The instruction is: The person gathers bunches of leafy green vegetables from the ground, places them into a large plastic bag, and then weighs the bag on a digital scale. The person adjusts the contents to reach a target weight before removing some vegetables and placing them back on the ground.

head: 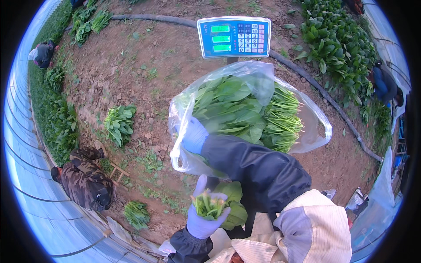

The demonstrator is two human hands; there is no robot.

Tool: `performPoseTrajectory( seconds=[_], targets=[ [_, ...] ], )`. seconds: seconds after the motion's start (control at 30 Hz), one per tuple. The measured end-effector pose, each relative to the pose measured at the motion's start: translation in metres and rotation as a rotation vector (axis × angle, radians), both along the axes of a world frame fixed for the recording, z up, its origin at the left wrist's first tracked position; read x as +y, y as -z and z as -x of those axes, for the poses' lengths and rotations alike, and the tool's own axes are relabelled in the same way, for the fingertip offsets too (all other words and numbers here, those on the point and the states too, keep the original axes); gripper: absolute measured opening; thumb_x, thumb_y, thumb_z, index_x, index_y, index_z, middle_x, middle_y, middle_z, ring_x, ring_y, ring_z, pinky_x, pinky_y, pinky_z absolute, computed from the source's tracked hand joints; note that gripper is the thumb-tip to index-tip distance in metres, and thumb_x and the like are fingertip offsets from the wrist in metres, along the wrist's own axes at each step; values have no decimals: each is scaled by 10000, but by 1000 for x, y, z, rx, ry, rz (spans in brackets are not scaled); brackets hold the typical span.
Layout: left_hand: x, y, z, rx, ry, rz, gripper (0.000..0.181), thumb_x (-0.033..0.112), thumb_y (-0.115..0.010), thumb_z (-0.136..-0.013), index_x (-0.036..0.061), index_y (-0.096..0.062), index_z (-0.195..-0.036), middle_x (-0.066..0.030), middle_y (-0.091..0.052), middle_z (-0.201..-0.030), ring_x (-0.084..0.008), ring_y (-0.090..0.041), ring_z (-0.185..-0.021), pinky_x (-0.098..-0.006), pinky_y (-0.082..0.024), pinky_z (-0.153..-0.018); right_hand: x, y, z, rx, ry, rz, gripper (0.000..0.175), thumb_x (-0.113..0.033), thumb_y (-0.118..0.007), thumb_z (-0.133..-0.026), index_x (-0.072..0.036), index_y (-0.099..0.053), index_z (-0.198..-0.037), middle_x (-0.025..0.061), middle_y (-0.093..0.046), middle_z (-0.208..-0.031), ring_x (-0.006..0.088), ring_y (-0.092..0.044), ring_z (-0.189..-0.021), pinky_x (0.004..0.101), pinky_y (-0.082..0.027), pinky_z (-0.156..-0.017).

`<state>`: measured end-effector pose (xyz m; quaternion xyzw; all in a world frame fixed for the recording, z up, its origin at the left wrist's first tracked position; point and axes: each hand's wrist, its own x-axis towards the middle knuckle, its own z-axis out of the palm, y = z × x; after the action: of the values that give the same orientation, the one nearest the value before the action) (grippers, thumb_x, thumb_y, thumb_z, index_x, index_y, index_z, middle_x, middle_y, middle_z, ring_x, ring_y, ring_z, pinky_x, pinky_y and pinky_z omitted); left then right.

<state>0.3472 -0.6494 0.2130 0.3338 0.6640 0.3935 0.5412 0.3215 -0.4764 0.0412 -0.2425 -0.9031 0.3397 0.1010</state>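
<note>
A clear plastic bag full of leafy greens lies before me, the cut stems pointing right. Below the display panel of an electronic scale, the bag hides whatever bears it. My right hand, in a thin bluish glove, reaches across to the bag's left side; its fingers are partly hidden by the plastic, so its grip cannot be made out. Nearer to my body, my left hand, gloved alike, is closed around a small bunch of greens, stem ends up and leaves to the right.
Bunches of greens lie on the soil at left. A person in camouflage clothing is beside a small wooden stool. Other people work near the crop rows. A dark hose curves behind the scale.
</note>
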Motion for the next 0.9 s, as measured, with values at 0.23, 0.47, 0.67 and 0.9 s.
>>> performPoseTrajectory(
  seconds=[0.23, 0.47, 0.67, 0.9],
  targets=[
    [10, -16, -1, 48, 97, -33, 942, -5, -711, -654, 13, -109, -1379, -51, -596, -977, -106, -540, -837, -242, -440, -779, 40, -66, -92, 345, 139, 612, 330, -64, -556, -769, -27, -493, -1090, 134, -581, -972, 235, -582, -910, 317, -444, -818],
    [18, -23, -18, -259, -68, 76, 958, 53, -733, -635, -10, -119, -1368, -32, -621, -923, -142, -567, -927, -358, -301, -969, 36, -139, -195, 671, 288, 769, 334, 24, -514, -823, -17, -457, -1149, 100, -547, -1046, 186, -535, -988, 323, -413, -878],
    [26, -29, -27, -641, -53, -15, 870, -52, -676, -695, 156, -194, -1389, -153, -521, -1117, -194, -537, -972, -349, -487, -811, 30, -223, -252, 944, 197, 571, 326, -61, -595, -787, -9, -505, -1095, 169, -605, -916, 295, -605, -784, 415, -461, -764],
    [52, -15, -51, -786, -32, -173, 817, 43, -719, -686, 94, -260, -1361, -171, -474, -1226, -205, -545, -959, -322, -463, -823, 24, -253, -233, 413, -102, 885, 416, -39, -556, -813, 32, -452, -1210, 173, -581, -1012, 309, -592, -893, 357, -467, -779]
  ],
)
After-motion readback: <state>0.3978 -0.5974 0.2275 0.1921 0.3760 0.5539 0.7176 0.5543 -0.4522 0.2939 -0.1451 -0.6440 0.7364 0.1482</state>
